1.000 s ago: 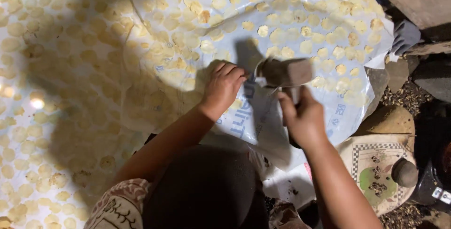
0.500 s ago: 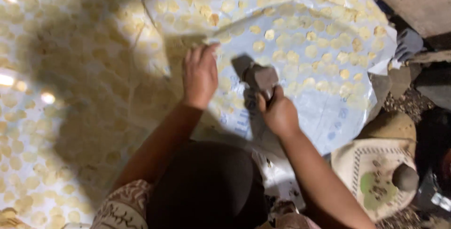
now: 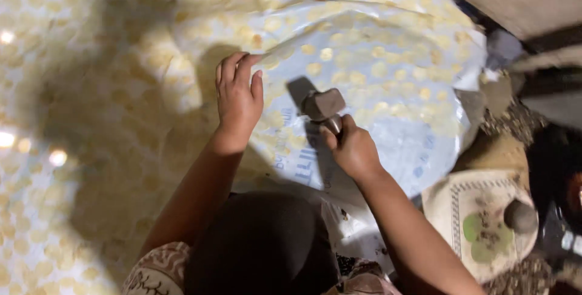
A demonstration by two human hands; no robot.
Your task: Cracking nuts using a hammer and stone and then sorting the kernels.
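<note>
Underneath, white plastic sheeting [image 3: 388,143] dotted with pale yellow discs [image 3: 325,54]; right hand [image 3: 351,149] grip around a stone-headed mallet [image 3: 323,105], left hand [image 3: 237,98] loose.

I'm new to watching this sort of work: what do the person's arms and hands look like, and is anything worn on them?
Both arms are bare from above the elbow down. The left hand and right hand wear no gloves, and no rings or bracelets show. A patterned cloth with dark scroll lines on a light ground sits at the left upper arm, probably a sleeve.

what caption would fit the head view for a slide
Right hand grips a stone-headed mallet over a plastic sheet dotted with pale yellow discs; left hand rests nearby.
</note>
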